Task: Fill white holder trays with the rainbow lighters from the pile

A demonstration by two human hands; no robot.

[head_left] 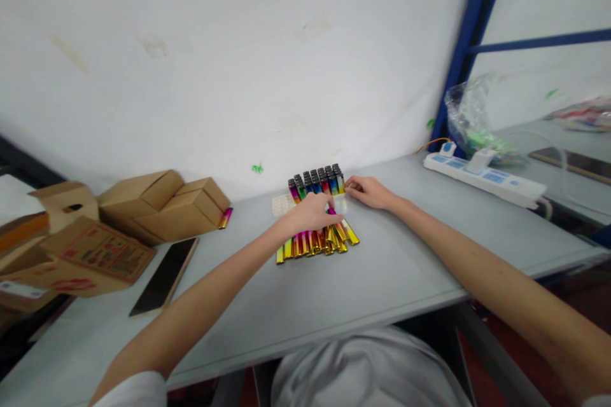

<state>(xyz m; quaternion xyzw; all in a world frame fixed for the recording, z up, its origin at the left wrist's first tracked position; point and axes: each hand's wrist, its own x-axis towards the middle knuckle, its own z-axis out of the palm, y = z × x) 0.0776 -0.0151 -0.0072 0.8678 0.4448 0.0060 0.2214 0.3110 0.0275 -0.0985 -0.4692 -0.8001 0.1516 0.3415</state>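
Left grip (pixel 312 214) pinches lighter (pixel 331 211) — right (pixel 366 191) steadies tray (pixel 282 205).

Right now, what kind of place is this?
Probably a packing workbench in a small factory: shiny lighters heaped by a tray, cardboard boxes stacked alongside, and a power strip on the grey table.

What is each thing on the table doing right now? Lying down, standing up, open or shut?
Loose lighters: lying flat in a row, under the left hand.
Lighters in the tray: standing upright, right hand touching them.
Lone lighter: lying beside the boxes.
Cardboard boxes: shut.
Power strip: something plugged in.
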